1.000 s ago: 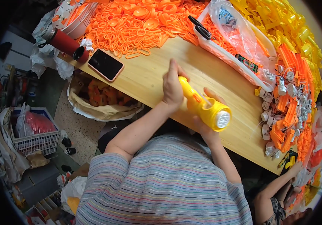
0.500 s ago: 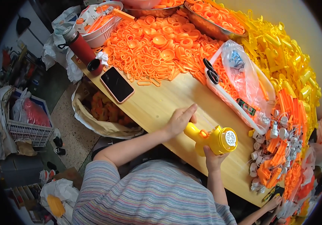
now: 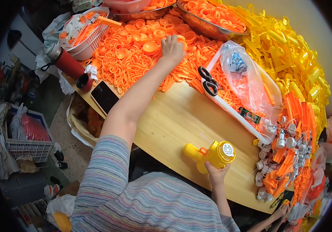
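**Hands split between orange parts heap and yellow torch**

Wooden tabletop [image 3: 181,123] fills the middle of the view, its far half buried under a heap of orange plastic rings and caps [image 3: 135,54], with a bank of yellow plastic parts [image 3: 289,54] along the right edge. On that orange heap lies the left hand [image 3: 172,48], arm stretched far forward, fingers bent down among the pieces; whether anything is pinched between them cannot be told. The right hand [image 3: 215,174] stays close to the body at the near edge of the table, closed around the underside of a yellow torch-like device [image 3: 211,154], which has an orange trigger and a round white lens face turned upward. Black-handled scissors [image 3: 208,81] rest on the rim of a white tray [image 3: 235,112], beside a clear plastic bag [image 3: 243,73]. A dark phone [image 3: 105,96] lies at the table's left corner, near a red flask [image 3: 67,63] and a white basket [image 3: 83,34].
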`<state>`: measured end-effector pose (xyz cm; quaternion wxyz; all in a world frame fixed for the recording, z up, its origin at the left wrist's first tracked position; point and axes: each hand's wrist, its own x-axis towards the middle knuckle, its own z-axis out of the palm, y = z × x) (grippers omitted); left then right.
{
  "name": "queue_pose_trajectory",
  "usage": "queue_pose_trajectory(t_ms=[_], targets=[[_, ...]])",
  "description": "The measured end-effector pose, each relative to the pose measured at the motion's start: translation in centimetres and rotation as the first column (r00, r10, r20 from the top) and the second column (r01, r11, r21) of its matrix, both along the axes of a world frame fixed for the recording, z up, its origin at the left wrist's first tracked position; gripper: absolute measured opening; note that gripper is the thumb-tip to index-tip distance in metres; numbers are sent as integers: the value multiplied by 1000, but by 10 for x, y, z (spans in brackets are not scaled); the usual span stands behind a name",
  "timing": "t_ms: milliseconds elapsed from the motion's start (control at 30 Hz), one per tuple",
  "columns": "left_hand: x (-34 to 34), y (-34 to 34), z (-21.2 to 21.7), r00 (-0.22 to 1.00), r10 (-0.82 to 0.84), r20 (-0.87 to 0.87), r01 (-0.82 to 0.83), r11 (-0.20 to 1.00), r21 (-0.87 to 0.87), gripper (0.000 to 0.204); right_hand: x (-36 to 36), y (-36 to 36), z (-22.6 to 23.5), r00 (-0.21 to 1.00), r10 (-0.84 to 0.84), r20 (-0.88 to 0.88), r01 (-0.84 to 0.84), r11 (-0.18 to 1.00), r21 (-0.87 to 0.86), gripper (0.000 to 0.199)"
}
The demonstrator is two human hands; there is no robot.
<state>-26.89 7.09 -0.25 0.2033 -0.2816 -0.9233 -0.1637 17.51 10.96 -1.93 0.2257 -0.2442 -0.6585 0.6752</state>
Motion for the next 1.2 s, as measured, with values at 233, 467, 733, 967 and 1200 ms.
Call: queue_pose_trajectory(t_ms=[233, 467, 733, 967, 1200], targets=[[2, -30, 1, 969, -239, 56, 234, 968, 94, 31, 2, -5, 3, 1000, 4, -29, -6, 999, -46, 59], [34, -64, 11, 815, -569, 108, 410, 698, 587, 30, 9, -12, 4, 1000, 17, -23, -17, 999, -32, 56], [47, -76, 0, 927, -376, -1, 363, 896, 257, 31, 23, -10, -2, 995, -42, -88, 31, 993, -117, 58], [52, -79, -1, 934, -356, 6, 321, 851, 416, 42, 37, -14, 0, 985, -101, -142, 76, 982, -171, 61], [135, -108, 46, 862, -243, 445, 139, 957, 254, 65, 46, -7, 4, 991, -105, -85, 92, 985, -146, 58]])
